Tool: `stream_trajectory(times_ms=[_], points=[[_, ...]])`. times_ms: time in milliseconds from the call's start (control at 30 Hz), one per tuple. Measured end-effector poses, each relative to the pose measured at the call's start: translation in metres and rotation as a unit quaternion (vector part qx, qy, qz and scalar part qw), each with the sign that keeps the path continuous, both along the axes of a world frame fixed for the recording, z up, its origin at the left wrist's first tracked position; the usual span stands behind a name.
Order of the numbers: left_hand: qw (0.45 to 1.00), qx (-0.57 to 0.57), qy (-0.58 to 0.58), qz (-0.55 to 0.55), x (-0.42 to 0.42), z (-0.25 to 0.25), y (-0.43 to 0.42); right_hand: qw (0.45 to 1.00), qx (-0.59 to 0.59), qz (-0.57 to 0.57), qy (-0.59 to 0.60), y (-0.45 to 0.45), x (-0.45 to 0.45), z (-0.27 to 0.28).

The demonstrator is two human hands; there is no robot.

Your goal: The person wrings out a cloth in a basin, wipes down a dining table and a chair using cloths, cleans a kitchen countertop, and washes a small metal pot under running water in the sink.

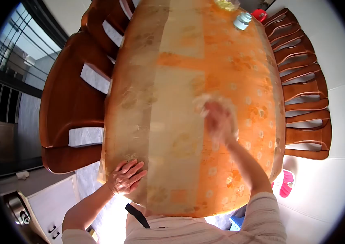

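Note:
My left hand point(127, 177) lies flat on the near left edge of the table, fingers spread, with nothing in it. My right hand point(218, 122) is stretched out over the orange part of the tablecloth point(176, 138) and is smeared by motion. Around its fingers shows a pale, crumpled cloth point(228, 105), pressed down on the table; its outline is blurred. The tablecloth has a beige band and an orange floral band, and it looks glossy.
At the far end stand a light blue jar point(242, 21), a bowl of yellowish pieces point(227, 5) and a red object point(259, 15). Brown wooden chairs point(70, 101) line the left side, and more chairs point(306, 118) the right. A pink slipper point(287, 184) lies on the floor.

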State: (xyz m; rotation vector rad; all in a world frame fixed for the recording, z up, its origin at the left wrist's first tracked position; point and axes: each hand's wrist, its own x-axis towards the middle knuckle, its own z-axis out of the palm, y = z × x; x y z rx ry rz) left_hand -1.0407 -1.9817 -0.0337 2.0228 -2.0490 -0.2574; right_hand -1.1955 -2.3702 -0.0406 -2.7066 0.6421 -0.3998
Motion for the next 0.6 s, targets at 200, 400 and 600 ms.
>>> stream_trajectory(times_ms=[200, 400, 600], points=[[1.000, -0.002, 0.009, 0.000, 0.002, 0.003, -0.001, 0.996, 0.071, -0.009, -0.047, -0.038, 0.092, -0.022], [1.000, -0.006, 0.012, 0.004, 0.001, 0.003, 0.000, 0.971, 0.025, 0.238, -0.024, 0.116, -0.009, -0.008], [0.999, -0.004, 0.032, 0.009, 0.003, 0.002, 0.002, 0.990, 0.009, 0.137, 0.029, 0.006, 0.036, -0.016]])
